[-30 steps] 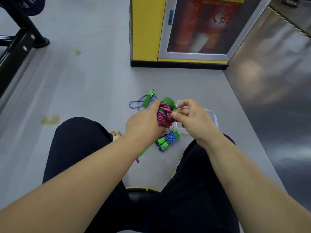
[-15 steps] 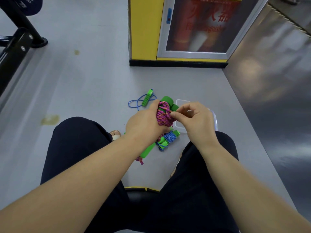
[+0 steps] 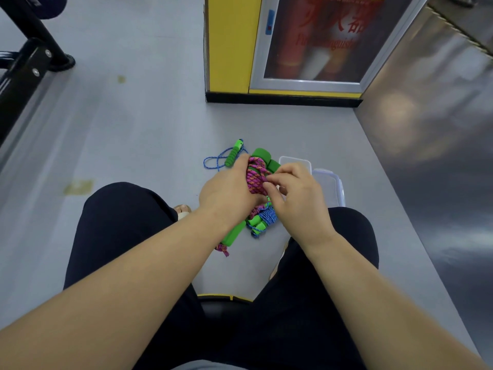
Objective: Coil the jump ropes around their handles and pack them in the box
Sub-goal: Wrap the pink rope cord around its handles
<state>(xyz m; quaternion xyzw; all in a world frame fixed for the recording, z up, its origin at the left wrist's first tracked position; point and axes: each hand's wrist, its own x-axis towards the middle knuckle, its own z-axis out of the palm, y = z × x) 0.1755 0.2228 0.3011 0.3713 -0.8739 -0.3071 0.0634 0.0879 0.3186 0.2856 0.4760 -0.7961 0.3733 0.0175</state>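
1. Two knees in dark trousers (image 3: 120, 236) are seen nearest, spread apart above a yellow-rimmed seat edge (image 3: 221, 297); grey floor (image 3: 133, 129) is shown between them.
2. The left hand (image 3: 229, 193) is closed around the pink rope (image 3: 256, 177), which is coiled about green foam handles (image 3: 262, 156); one handle end (image 3: 232, 235) is seen sticking out below the wrist, with a frayed pink tail hanging beside it.
3. The right hand (image 3: 296, 196) is curled, its fingertips (image 3: 269, 186) pinched on a strand of the pink coil; what lies under the palm cannot be told.
4. A blue rope (image 3: 262, 222), wound on green handles, is laid on the floor just below the hands, between the knees.
5. A clear box (image 3: 296, 161) is set on the floor just beyond the right hand, with a clear lid (image 3: 334, 182) beside it on the right; both are partly hidden by the hand.
6. A second blue rope (image 3: 216, 161), uncoiled, is left in loose loops on the floor beyond the left hand, with its ribbed green handle (image 3: 233, 154).
7. Farthest, a yellow cabinet (image 3: 229, 44) with a glazed door (image 3: 325, 41) is seen; red Chinese characters and a blurred English word are printed on the glass, neither readable for certain; a small blue label (image 3: 270, 22) on the frame is too small to read.
8. A black metal frame (image 3: 24, 65) is placed at far left.
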